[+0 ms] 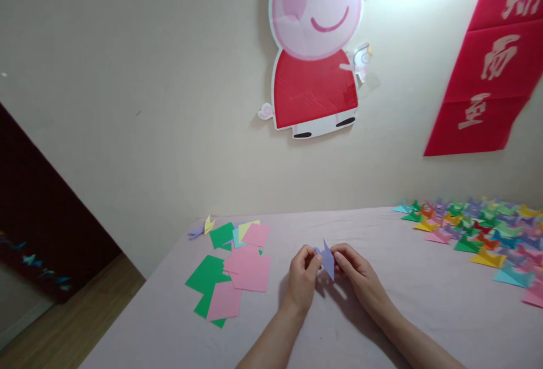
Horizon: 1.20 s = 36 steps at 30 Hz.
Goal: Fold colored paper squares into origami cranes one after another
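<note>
A small folded piece of lilac paper [327, 260] is held between both hands just above the pale pink table [382, 312]. My left hand [302, 278] pinches its left side with closed fingers. My right hand [354, 270] pinches its right side, fingers also closed. A pointed tip of the paper sticks up between the two hands.
Loose green and pink paper squares [231, 270] lie scattered to the left of my hands. Several folded paper figures in many colours [483, 233] cover the table's far right. Two small folded pieces [203, 227] sit at the back left. A cartoon pig sticker [316, 52] and a red banner [487, 69] hang on the wall.
</note>
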Each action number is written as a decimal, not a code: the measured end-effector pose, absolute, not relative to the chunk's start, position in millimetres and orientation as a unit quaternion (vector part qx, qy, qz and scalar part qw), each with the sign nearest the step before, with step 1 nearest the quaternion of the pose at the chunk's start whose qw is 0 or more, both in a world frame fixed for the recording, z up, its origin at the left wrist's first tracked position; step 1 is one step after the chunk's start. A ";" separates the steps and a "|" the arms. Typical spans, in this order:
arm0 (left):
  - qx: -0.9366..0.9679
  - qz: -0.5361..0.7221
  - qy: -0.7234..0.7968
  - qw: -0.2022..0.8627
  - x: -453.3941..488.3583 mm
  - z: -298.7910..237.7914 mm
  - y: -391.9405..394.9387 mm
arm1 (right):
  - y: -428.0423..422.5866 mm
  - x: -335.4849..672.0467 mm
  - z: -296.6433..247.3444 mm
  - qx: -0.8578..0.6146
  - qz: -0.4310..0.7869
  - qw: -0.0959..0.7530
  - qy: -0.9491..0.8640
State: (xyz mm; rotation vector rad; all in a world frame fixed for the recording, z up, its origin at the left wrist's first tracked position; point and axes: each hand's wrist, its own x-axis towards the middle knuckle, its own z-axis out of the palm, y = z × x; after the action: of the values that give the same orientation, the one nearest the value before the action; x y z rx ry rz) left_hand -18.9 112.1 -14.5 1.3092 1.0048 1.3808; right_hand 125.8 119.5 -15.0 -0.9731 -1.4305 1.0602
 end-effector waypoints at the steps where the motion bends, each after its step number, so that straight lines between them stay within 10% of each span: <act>1: 0.531 0.566 0.408 0.480 -20.1 -13.6 112.8 | 120.2 126.7 -15.9 -0.395 0.437 0.541 -0.600; 16: 0.507 0.567 0.401 0.510 -25.5 -12.4 115.1 | 118.0 128.9 -13.3 -0.363 0.323 0.540 -0.687; 36: 0.562 0.531 0.429 0.467 -19.1 -13.7 111.9 | 120.5 124.2 -7.8 -0.430 0.479 0.544 -0.539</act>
State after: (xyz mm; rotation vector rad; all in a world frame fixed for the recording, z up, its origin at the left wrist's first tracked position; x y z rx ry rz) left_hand -19.1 111.9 -13.7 1.3801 1.0538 1.3022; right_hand 124.2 120.5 -7.8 -1.0203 -1.2791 1.1360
